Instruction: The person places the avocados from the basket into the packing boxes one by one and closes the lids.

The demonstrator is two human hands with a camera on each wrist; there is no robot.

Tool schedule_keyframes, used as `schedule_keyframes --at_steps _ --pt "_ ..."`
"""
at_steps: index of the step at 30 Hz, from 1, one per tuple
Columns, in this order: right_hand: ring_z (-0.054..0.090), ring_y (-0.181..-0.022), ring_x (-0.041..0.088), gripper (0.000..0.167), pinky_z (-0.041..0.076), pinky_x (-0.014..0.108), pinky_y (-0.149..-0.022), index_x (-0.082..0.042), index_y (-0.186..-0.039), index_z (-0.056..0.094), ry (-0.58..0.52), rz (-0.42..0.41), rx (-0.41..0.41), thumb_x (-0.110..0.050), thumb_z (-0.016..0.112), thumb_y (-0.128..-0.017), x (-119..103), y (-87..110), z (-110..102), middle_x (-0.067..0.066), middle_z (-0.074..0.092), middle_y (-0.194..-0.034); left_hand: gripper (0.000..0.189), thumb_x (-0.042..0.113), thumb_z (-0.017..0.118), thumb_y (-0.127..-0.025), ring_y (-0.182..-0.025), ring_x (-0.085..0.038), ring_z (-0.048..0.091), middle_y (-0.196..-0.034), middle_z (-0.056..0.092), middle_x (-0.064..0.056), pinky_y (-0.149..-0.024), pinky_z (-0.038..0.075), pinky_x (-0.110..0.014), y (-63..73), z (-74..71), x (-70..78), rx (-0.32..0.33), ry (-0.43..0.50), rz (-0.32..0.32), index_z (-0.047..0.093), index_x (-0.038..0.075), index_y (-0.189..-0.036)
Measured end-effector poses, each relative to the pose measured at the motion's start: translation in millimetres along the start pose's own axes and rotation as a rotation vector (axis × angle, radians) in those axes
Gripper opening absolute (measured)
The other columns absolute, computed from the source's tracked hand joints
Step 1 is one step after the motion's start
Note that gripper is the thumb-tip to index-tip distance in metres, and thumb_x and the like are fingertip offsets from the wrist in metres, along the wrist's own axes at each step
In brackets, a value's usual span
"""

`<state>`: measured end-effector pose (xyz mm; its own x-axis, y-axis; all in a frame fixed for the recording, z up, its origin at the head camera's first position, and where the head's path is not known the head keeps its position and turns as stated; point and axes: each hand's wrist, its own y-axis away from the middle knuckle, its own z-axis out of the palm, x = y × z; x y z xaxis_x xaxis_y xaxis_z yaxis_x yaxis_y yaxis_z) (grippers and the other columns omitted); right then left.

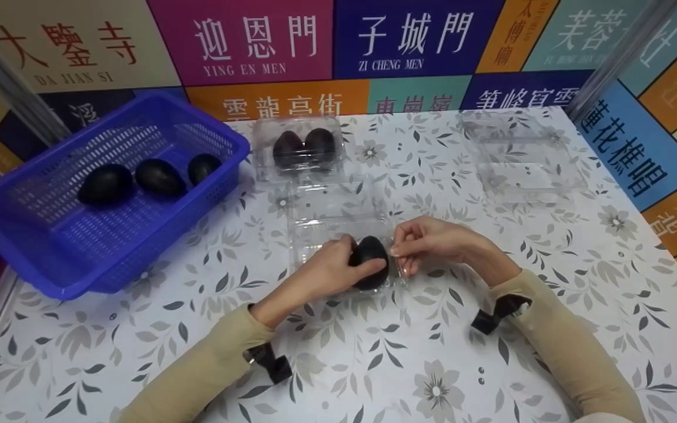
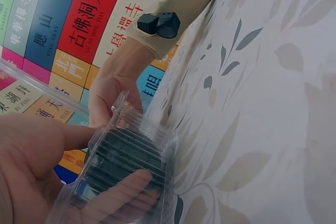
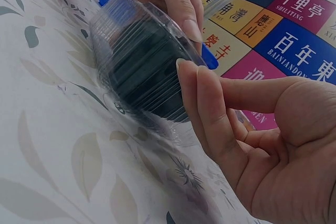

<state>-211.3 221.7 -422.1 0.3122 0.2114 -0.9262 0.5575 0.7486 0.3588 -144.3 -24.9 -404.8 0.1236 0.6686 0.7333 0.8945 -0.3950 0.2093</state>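
Observation:
In the head view my left hand [image 1: 329, 264] holds a black, smooth egg-shaped object [image 1: 371, 258] inside the near half of an opened clear plastic clamshell box [image 1: 338, 202]. The left wrist view shows the thumb and fingers around this dark object [image 2: 123, 156], seen through the ribbed clear wall. My right hand [image 1: 435, 244] pinches the right edge of the same box between thumb and fingertips. From the right wrist, the box's ribbed side [image 3: 142, 61] stands close to those fingers. The object's far side is hidden by the left hand.
A blue perforated basket [image 1: 162, 235] on the left contains several black egg-shaped objects [image 1: 159, 177]. Behind the opened box sits a clear box [image 1: 265, 167] with two more inside. Another clear box [image 1: 526, 158] lies at the back right. Printed panels [image 1: 256, 41] border the flowered tabletop [image 1: 438, 376].

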Motion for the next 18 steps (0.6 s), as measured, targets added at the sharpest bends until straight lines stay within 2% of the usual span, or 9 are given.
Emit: schedule_keyframes --at_steps 7,14,18 --pt "0.069 -0.063 0.015 0.011 0.058 0.024 -0.06 -0.005 -0.087 0.061 -0.017 0.004 -0.007 -0.003 0.065 -0.097 -0.8 1.2 0.4 0.006 0.07 -0.073 0.067 0.055 0.061 -0.097 -0.078 -0.023 0.062 -0.097 0.062 -0.011 -0.065 0.054 -0.034 -0.6 2.7 4.3 -0.016 0.037 -0.008 0.054 -0.006 -0.124" --pt "0.069 -0.063 0.014 0.011 0.058 0.024 -0.059 -0.005 -0.087 0.061 -0.026 0.009 0.0 -0.003 0.065 -0.097 -1.3 0.9 0.6 0.006 0.07 -0.073 0.062 0.054 0.061 -0.097 -0.078 -0.022 0.063 -0.095 0.063 -0.01 -0.065 0.055 -0.034 0.0 -1.0 1.5 -0.043 0.058 -0.001 0.057 -0.004 -0.119" --pt "0.069 -0.062 0.014 0.011 0.058 0.024 -0.059 -0.005 -0.087 0.061 -0.016 0.006 0.001 -0.003 0.065 -0.097 -1.3 0.8 0.4 0.006 0.07 -0.073 0.066 0.055 0.061 -0.096 -0.082 -0.022 0.063 -0.1 0.064 -0.011 -0.07 0.056 -0.034 1.4 -4.8 1.2 -0.071 0.044 -0.007 0.055 -0.005 -0.124"
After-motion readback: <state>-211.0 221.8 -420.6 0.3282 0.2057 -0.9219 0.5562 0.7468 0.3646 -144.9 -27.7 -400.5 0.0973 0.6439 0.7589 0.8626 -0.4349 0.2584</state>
